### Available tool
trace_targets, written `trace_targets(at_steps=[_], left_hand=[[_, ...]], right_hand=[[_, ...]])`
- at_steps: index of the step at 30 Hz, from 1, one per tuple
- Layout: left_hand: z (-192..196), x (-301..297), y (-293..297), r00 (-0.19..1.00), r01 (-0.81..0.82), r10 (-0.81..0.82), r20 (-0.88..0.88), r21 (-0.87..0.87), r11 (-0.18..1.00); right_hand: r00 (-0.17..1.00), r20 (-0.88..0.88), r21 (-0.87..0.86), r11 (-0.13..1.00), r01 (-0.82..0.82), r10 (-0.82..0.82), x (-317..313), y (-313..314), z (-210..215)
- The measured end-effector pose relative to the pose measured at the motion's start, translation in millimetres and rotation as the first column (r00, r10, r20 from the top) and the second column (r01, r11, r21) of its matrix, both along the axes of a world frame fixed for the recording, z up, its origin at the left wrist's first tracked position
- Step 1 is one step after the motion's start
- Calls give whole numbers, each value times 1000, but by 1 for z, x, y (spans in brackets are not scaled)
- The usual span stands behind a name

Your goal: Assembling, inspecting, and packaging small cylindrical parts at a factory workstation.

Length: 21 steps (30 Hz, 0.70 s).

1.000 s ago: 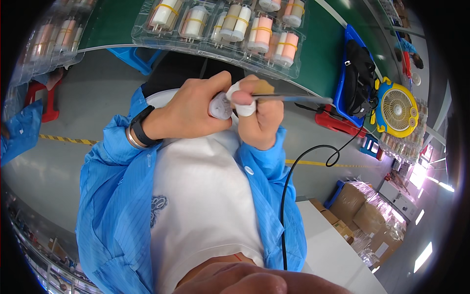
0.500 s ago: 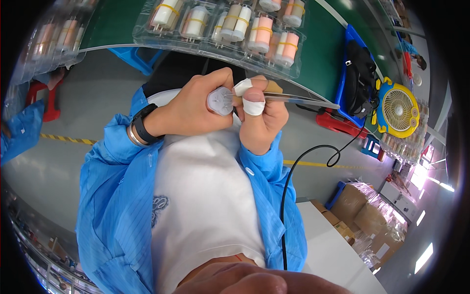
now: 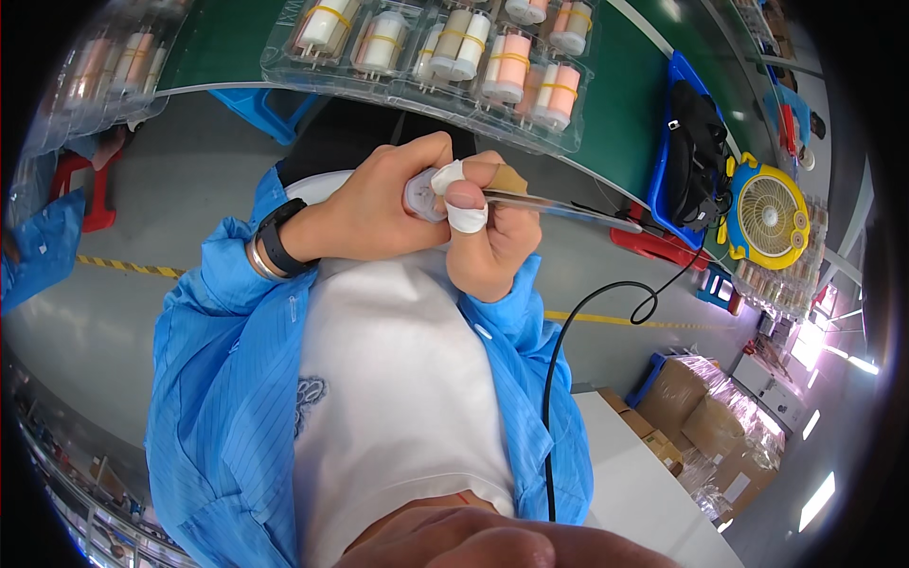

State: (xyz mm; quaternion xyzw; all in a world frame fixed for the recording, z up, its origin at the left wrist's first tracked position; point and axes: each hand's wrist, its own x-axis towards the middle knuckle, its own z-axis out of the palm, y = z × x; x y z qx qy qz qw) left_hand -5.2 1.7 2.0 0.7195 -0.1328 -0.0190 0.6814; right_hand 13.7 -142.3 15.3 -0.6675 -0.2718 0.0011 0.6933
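My left hand, with a black watch at the wrist, is wrapped round a small cylindrical part. Only the part's whitish round end shows, turned toward my right hand; its body is hidden in the fist. My right hand pinches a pair of metal tweezers, whose long shanks stick out to the right. White tape covers the thumb and one finger of that hand, and a tan bandage another. The right fingertips lie right at the part's end and hide the tweezers' tips.
Beyond my hands, a clear plastic tray of white and pink cylinders with yellow bands sits on the green table. To the right are a blue bin holding a black bag and a yellow-blue fan. A black cable hangs beside me.
My right hand with the tweezers has shifted left, closer against the part's end, and now covers some of it. My left hand stays almost in place.
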Motion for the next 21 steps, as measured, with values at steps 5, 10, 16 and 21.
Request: trace_targets(at_steps=[5, 10, 16, 21], left_hand=[[0, 0, 0, 1000, 5, -5, 8, -4, 1000], [0, 0, 1, 1000, 12, -12, 8, 10, 1000], [-9, -3, -2, 978, -93, 47, 202, 224, 970], [18, 2, 5, 994, 78, -83, -70, -71, 994]], right_hand=[[1000, 18, -1, 1000, 23, -23, -1, 2, -3], [994, 105, -84, 996, -34, 43, 4, -1, 1], [890, 302, -445, 876, -186, 342, 22, -8, 11], [968, -172, 77, 977, 198, -183, 1, -17, 35]])
